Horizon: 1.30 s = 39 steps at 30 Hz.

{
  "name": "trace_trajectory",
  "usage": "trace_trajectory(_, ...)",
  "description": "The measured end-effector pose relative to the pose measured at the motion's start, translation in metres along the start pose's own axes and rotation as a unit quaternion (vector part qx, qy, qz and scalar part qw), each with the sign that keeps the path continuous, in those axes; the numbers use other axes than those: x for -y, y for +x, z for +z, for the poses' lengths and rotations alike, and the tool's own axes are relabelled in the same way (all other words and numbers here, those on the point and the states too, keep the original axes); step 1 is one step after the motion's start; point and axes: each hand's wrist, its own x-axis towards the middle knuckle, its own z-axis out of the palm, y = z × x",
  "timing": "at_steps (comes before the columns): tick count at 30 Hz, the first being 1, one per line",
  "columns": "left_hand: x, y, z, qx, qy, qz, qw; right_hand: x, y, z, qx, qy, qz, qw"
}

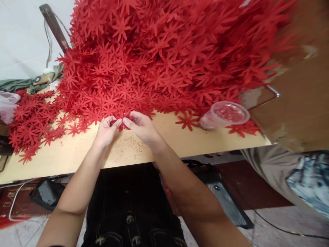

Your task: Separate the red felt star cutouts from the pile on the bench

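Note:
Both my hands meet over the front part of the table, pinching one red flower-shaped cutout (120, 127) between thumbs and fingers. My left hand (106, 129) has it by the left side, my right hand (141, 126) by the right side. The thumbs come close together at its middle and cover much of it. Just beyond my fingers rises a large heap of the same red cutouts (159, 61), each with several narrow petals. A single cutout (187, 120) lies flat on the table to the right of my right hand.
A clear plastic tub (228, 115) with red bits stands on the right. Beside it is a brown board (303, 85). More red cutouts (38, 120) spread over the left of the pale table (180, 147), near a plastic bag (9, 104). A person's patterned clothing (311, 181) shows at lower right.

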Motion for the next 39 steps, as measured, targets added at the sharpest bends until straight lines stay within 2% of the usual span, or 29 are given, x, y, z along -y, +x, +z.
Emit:
trace_trajectory(5, 0.004, 0.004, 0.002, -0.001, -0.009, -0.019, 1.0, 0.001, 0.0, 0.003, -0.011, 0.027, 0.001, 1.0)
trace_trajectory(13, 0.002, 0.0, -0.004, 0.052, -0.029, -0.056, 0.997, -0.002, 0.004, -0.005, -0.029, 0.065, 0.02, 0.997)
trace_trajectory(17, 0.001, 0.0, -0.01, 0.064, -0.012, -0.043, 0.997, -0.003, 0.005, -0.01, -0.073, 0.093, 0.022, 0.993)
trace_trajectory(23, -0.007, 0.012, -0.023, 0.02, 0.055, 0.009, 0.998, -0.006, 0.009, -0.02, -0.14, 0.115, -0.005, 0.984)
trace_trajectory(27, -0.014, 0.044, -0.035, -0.022, 0.098, 0.065, 0.993, -0.005, 0.012, -0.028, -0.182, 0.085, -0.026, 0.979)
trace_trajectory(30, -0.018, 0.068, -0.039, -0.104, 0.2, 0.125, 0.966, -0.003, 0.011, -0.028, -0.197, 0.044, -0.028, 0.979)
trace_trajectory(32, -0.022, 0.069, -0.037, -0.146, 0.256, 0.166, 0.941, -0.002, 0.009, -0.025, -0.192, 0.012, -0.044, 0.98)
trace_trajectory(34, -0.023, 0.057, -0.029, -0.123, 0.243, 0.168, 0.947, -0.002, 0.007, -0.022, -0.176, -0.022, -0.058, 0.982)
trace_trajectory(37, -0.019, 0.025, -0.01, 0.029, 0.138, 0.052, 0.989, -0.002, 0.005, -0.018, -0.146, -0.065, -0.064, 0.985)
trace_trajectory(39, -0.012, 0.007, 0.003, 0.082, 0.081, -0.005, 0.993, -0.004, 0.005, -0.014, -0.135, -0.087, -0.066, 0.985)
